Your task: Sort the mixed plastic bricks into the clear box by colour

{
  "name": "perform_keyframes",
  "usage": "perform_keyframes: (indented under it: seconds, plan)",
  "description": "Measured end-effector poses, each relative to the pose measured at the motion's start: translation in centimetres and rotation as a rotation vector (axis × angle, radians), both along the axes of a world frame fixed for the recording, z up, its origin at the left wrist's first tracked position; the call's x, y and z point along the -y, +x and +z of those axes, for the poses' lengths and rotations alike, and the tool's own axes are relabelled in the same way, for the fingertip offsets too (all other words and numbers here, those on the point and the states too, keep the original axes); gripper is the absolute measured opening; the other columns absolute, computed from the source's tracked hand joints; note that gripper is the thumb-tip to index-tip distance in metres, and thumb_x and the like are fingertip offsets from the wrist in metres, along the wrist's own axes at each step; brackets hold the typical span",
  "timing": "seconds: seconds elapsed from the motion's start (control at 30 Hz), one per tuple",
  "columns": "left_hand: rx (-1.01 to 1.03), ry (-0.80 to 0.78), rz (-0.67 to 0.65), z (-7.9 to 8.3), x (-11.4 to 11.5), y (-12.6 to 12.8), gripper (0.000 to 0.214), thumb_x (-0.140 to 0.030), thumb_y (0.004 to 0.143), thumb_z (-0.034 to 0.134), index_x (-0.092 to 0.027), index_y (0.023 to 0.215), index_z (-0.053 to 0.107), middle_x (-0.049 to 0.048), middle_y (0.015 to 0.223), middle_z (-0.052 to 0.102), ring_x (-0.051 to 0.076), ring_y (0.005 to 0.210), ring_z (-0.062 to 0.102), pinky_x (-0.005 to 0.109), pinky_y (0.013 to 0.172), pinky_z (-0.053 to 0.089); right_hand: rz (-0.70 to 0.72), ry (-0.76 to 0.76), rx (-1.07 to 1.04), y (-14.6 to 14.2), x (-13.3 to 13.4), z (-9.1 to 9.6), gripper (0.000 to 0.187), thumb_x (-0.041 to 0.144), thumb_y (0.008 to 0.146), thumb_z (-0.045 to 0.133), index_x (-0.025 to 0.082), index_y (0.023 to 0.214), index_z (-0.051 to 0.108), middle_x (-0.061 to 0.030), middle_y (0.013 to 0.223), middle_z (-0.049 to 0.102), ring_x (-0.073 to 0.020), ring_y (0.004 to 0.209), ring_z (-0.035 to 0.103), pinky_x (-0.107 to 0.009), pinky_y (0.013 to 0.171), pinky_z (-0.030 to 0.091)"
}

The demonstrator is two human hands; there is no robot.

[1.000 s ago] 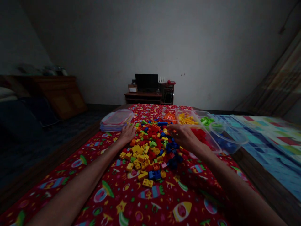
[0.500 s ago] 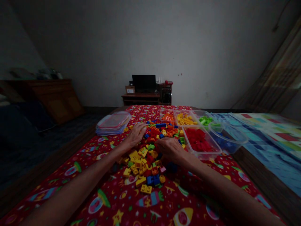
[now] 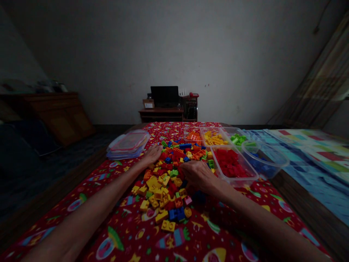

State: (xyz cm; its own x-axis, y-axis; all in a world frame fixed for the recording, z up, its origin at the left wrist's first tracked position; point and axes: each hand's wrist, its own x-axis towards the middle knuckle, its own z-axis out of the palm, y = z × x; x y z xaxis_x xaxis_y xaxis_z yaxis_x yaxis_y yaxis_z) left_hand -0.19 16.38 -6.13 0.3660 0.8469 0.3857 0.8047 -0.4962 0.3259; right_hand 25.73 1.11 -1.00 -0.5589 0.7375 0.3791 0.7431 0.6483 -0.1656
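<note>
A mixed pile of toy building bricks (image 3: pixel 154 183) in yellow, red, blue, green and orange spreads over the red patterned tablecloth (image 3: pixel 152 243). My left hand (image 3: pixel 154 154) rests at the pile's far left edge, its fingers stretched forward and holding nothing I can see. Over the right side of the pile, my right hand (image 3: pixel 198 174) is curled with its fingertips down among the bricks; whatever they pinch is hidden. Just right of it stands a clear box (image 3: pixel 247 179) of red bricks (image 3: pixel 227 162).
Behind the red box are clear containers of orange bricks (image 3: pixel 194 136), yellow bricks (image 3: pixel 214 138) and green bricks (image 3: pixel 238 139). A round tub (image 3: pixel 278 165) holding blue bricks is at the right. Stacked lids (image 3: pixel 128 143) lie left. A monitor (image 3: pixel 164 96) stands beyond the table.
My left hand has drawn left, from over the bricks to the pile's edge. My right hand stays at about the same spot. The view has shifted slightly.
</note>
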Motion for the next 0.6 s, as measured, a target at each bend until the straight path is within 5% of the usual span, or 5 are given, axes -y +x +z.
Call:
perform_keyframes:
  seconds: [0.13, 0.2, 0.33, 0.43, 0.6]
  plan:
    - [0.056, -0.089, -0.005, 0.4, 2.9, 1.6, 0.052, -0.045, 0.089, 0.026, -0.019, 0.121, 0.058, 0.0085, 0.129, 0.059, 0.024, 0.128, 0.046, 0.037, 0.107, 0.035, -0.014, -0.022, 0.015, 0.0, 0.3, 0.4, 0.015, 0.007, 0.080, 0.046, 0.015, 0.071, 0.055, 0.0018, 0.063, 0.049, -0.0078, 0.052, 0.025, -0.025, 0.051, 0.015]
    - [0.125, -0.176, 0.042, 1.5, 4.7, 2.7, 0.056, -0.045, 0.091, 0.018, -0.019, 0.121, 0.058, 0.0079, 0.129, 0.059, 0.024, 0.125, 0.049, 0.039, 0.106, 0.037, -0.005, -0.022, 0.003, 0.0, 0.2, 0.4, 0.015, 0.007, 0.080, 0.046, 0.015, 0.071, 0.054, 0.0022, 0.062, 0.048, -0.0078, 0.053, 0.024, -0.025, 0.051, 0.016]
    - [0.229, -0.115, -0.093, 4.5, 7.2, 5.0, 0.058, -0.047, 0.094, 0.016, -0.018, 0.125, 0.055, 0.0075, 0.129, 0.059, 0.022, 0.123, 0.050, 0.038, 0.108, 0.036, 0.001, -0.012, -0.025, 0.3, -0.2, 0.1, 0.015, 0.006, 0.079, 0.046, 0.015, 0.071, 0.053, 0.0031, 0.062, 0.044, -0.0077, 0.054, 0.024, -0.024, 0.051, 0.016]
    - [0.267, -0.003, -0.111, 6.0, 5.7, 5.5, 0.059, -0.046, 0.095, 0.013, -0.018, 0.124, 0.056, 0.0067, 0.131, 0.056, 0.020, 0.126, 0.046, 0.036, 0.111, 0.032, -0.017, -0.005, -0.028, 0.4, -0.3, 0.1, 0.015, 0.006, 0.078, 0.046, 0.016, 0.069, 0.051, 0.0042, 0.060, 0.039, -0.0079, 0.053, 0.021, -0.024, 0.051, 0.015]
    - [0.179, -0.070, 0.051, 5.9, -1.1, 4.8, 0.065, -0.044, 0.093, 0.010, -0.016, 0.112, 0.064, 0.0094, 0.125, 0.059, 0.023, 0.124, 0.047, 0.039, 0.111, 0.030, -0.037, -0.008, -0.005, 0.4, 0.0, 0.6, 0.013, 0.007, 0.078, 0.046, 0.016, 0.071, 0.052, 0.0035, 0.061, 0.042, -0.0084, 0.054, 0.019, -0.025, 0.051, 0.014]
